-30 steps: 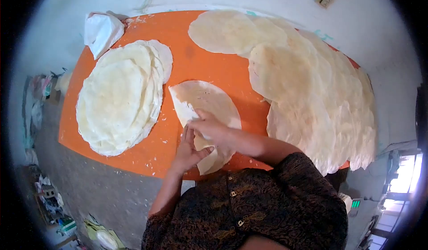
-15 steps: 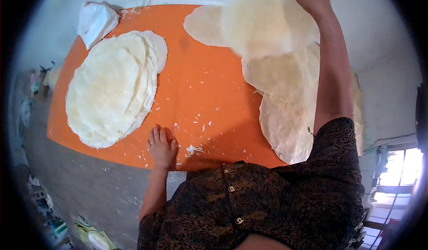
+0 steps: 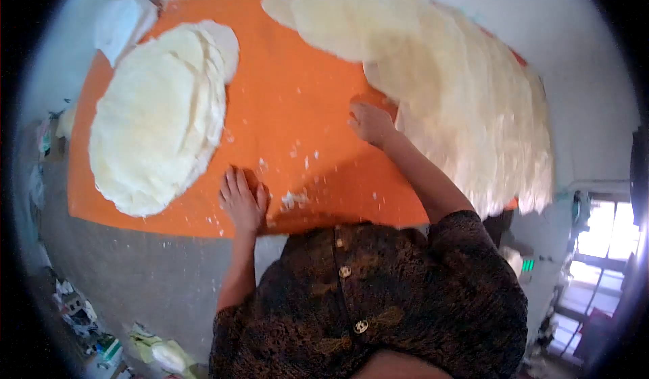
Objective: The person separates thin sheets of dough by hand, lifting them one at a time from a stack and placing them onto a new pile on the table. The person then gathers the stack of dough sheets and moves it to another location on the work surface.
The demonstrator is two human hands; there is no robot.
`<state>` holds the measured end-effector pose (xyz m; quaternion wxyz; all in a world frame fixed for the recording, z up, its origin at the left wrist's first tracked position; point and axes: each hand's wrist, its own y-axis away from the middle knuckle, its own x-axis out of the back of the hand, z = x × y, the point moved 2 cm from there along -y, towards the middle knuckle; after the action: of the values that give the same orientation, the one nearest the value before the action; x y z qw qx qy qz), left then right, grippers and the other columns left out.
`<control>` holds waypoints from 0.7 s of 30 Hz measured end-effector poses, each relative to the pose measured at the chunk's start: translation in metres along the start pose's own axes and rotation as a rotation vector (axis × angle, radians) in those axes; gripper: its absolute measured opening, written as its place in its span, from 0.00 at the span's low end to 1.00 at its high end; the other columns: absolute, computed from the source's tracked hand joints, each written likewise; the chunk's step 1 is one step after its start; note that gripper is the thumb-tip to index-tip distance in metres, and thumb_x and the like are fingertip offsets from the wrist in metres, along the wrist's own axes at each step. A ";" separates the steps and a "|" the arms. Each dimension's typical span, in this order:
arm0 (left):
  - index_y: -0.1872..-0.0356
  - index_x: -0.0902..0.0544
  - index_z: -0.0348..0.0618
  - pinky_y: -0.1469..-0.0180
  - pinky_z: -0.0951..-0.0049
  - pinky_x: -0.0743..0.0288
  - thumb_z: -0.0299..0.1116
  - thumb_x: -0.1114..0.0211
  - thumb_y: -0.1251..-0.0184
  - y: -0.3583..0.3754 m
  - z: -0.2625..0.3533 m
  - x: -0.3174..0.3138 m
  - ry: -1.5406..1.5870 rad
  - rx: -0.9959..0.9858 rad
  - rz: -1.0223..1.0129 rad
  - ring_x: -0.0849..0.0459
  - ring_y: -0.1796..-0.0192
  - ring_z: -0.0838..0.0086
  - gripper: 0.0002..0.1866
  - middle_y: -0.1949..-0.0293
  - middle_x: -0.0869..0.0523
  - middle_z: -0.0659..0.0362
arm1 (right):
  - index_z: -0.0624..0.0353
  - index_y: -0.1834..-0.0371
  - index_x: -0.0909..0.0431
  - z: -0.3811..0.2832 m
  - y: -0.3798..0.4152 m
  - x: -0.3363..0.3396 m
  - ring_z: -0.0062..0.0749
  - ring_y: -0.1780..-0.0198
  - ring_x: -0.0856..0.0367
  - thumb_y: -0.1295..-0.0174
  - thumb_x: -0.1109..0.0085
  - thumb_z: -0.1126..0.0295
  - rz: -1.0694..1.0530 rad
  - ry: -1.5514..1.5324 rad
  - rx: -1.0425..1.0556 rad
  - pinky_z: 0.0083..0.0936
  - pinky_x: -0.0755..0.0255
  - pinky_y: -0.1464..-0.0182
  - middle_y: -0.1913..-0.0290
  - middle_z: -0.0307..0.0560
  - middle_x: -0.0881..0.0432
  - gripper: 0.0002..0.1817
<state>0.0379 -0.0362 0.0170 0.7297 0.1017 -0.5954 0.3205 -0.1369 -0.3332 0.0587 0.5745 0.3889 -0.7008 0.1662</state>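
My left hand [image 3: 243,200] rests on the near edge of the orange tabletop [image 3: 291,122] with its fingers stretched out, holding nothing. To its upper left lies a pile of thin, round, pale flatbreads [image 3: 152,119] with uneven edges. Over the middle of the table is my right hand [image 3: 372,123], its fingers curled in and nothing visible in them. It is just left of a spread of overlapping thin flatbread sheets [image 3: 460,102], which fans along the table's far and right sides. The hand looks slightly blurred.
A white bundle [image 3: 125,28] sits at the table's far left corner. Small white flakes [image 3: 294,200] are scattered over the orange surface. Grey floor [image 3: 149,264] shows at the lower left, and a bright window [image 3: 598,237] is at the right.
My right hand has let go of a flatbread sheet, now lying among the others at the far side, and come back toward the table's middle. My left hand stays at the edge. The view has shifted.
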 end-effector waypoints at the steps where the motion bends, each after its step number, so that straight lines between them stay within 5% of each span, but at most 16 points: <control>1: 0.45 0.32 0.37 0.42 0.52 0.46 0.46 0.44 0.45 0.005 -0.001 0.000 -0.007 -0.019 0.001 0.41 0.38 0.52 0.29 0.39 0.37 0.48 | 0.61 0.54 0.31 -0.008 0.033 -0.010 0.51 0.47 0.29 0.45 0.50 0.66 0.015 -0.050 0.038 0.42 0.35 0.47 0.51 0.59 0.27 0.17; 4: 0.46 0.32 0.37 0.43 0.52 0.46 0.46 0.44 0.45 0.003 -0.002 -0.005 -0.035 -0.054 0.017 0.41 0.39 0.51 0.29 0.39 0.37 0.47 | 0.59 0.50 0.32 -0.020 0.102 -0.035 0.52 0.46 0.32 0.45 0.48 0.64 0.087 -0.067 0.219 0.44 0.37 0.46 0.46 0.59 0.31 0.19; 9: 0.46 0.32 0.37 0.43 0.51 0.45 0.45 0.43 0.45 0.003 0.000 -0.002 -0.052 -0.031 -0.024 0.40 0.39 0.52 0.29 0.38 0.38 0.48 | 0.57 0.50 0.31 -0.022 0.182 -0.074 0.48 0.41 0.37 0.46 0.45 0.64 0.225 -0.023 0.151 0.42 0.38 0.45 0.41 0.53 0.36 0.20; 15: 0.45 0.33 0.37 0.40 0.48 0.50 0.47 0.43 0.45 0.020 0.001 -0.010 0.108 -0.130 0.022 0.44 0.36 0.50 0.30 0.38 0.39 0.47 | 0.53 0.47 0.33 -0.018 0.209 -0.098 0.42 0.36 0.45 0.47 0.45 0.59 0.328 0.056 0.064 0.42 0.44 0.40 0.38 0.45 0.40 0.23; 21: 0.41 0.37 0.39 0.38 0.44 0.55 0.53 0.46 0.43 0.090 0.046 0.001 -0.015 -0.349 -0.229 0.48 0.34 0.49 0.34 0.36 0.43 0.46 | 0.52 0.50 0.31 -0.015 0.212 -0.102 0.39 0.37 0.42 0.51 0.45 0.61 0.489 -0.027 0.107 0.41 0.43 0.42 0.41 0.43 0.36 0.22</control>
<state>-0.0520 0.0094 0.0088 0.7634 0.0433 -0.6319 0.1267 -0.2790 -0.1506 0.0128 0.4862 0.2396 -0.7721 0.3319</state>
